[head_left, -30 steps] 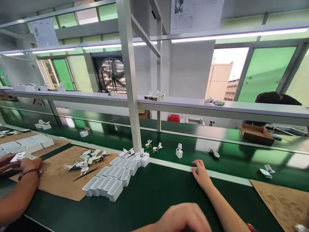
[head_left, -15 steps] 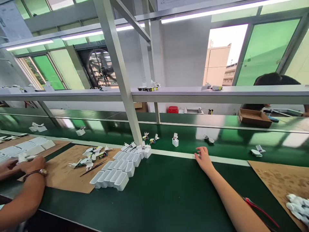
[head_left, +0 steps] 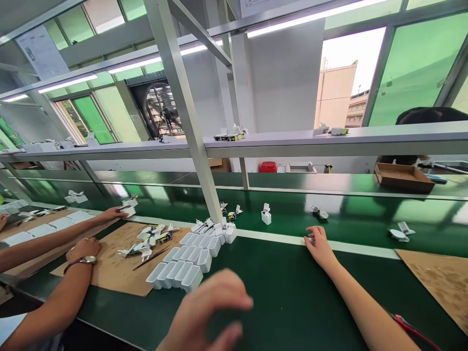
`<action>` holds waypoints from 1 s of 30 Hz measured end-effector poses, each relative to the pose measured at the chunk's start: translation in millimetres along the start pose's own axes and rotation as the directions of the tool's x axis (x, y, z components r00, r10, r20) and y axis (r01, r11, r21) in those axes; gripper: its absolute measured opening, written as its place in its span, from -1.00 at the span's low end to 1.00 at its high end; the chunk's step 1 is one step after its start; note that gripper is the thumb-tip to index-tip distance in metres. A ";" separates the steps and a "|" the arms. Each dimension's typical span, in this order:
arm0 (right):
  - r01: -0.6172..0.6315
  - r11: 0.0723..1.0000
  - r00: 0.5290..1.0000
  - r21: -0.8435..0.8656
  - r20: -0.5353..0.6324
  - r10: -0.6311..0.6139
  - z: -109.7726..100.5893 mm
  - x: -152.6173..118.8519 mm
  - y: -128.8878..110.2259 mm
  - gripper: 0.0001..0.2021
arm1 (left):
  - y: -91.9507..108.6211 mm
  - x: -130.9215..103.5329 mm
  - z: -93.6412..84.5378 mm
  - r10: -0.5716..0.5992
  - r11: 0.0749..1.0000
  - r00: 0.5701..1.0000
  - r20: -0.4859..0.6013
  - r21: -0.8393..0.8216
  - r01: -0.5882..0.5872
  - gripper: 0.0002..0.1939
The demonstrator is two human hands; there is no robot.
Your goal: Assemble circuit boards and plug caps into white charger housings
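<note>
My left hand (head_left: 210, 312) is raised at the bottom middle, close to the camera, blurred. Its fingers curve with a gap to the thumb, and nothing is between them. Just beyond it stand rows of white plastic cups (head_left: 179, 270) on the green bench. My right hand (head_left: 321, 246) hovers or rests by the pale strip (head_left: 351, 247) along the belt, fingers slightly bent and apart, holding nothing. On the green belt past it lies a small white-and-dark part (head_left: 320, 213). A white box with its flap up (head_left: 266, 214) stands further left.
At left, a co-worker's hand (head_left: 114, 214) touches a white part (head_left: 128, 206); their other hand (head_left: 83, 247) rests near brown cardboard (head_left: 109, 273) bearing white assemblies (head_left: 148, 239) and tweezers (head_left: 151, 257). A slanted metal post (head_left: 192, 122) rises behind the cups. Red-handled pliers (head_left: 413, 329) lie lower right.
My left hand has come into view from below. The view has swung slightly left. The co-worker's one hand has reached out to a white part on the belt. My right hand stays near the strip.
</note>
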State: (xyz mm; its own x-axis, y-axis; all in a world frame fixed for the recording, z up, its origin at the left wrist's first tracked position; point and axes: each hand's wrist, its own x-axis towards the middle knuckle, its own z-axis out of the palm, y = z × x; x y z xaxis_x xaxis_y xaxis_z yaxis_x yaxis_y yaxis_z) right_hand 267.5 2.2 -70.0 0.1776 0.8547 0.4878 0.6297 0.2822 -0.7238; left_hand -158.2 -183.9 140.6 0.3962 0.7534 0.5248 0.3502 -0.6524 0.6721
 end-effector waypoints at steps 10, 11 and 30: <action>-0.013 1.000 0.999 0.013 0.044 0.013 1.4 0.1 -8.5 -0.71 | -187.9 73.8 -22.3 -0.332 0.532 0.929 -0.162 0.781 0.326 -0.79; -0.015 1.000 0.999 0.013 0.045 0.015 1.2 -0.1 -9.6 -0.72 | -193.5 74.0 -20.8 -0.341 0.513 0.927 -0.156 0.796 0.322 -0.82; -0.086 0.993 0.991 0.084 -0.095 0.094 0.1 7.1 -4.5 -0.82 | -130.6 146.1 192.7 0.192 0.936 0.950 0.248 0.244 -0.253 -0.77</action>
State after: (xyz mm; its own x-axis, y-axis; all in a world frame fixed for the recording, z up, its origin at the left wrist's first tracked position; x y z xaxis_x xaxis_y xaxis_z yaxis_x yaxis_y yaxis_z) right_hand 265.9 7.0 -63.4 0.3070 0.8320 0.4621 0.5464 0.2435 -0.8013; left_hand 17.6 -4.5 28.8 0.6538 0.5694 0.4984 0.4346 -0.8217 0.3687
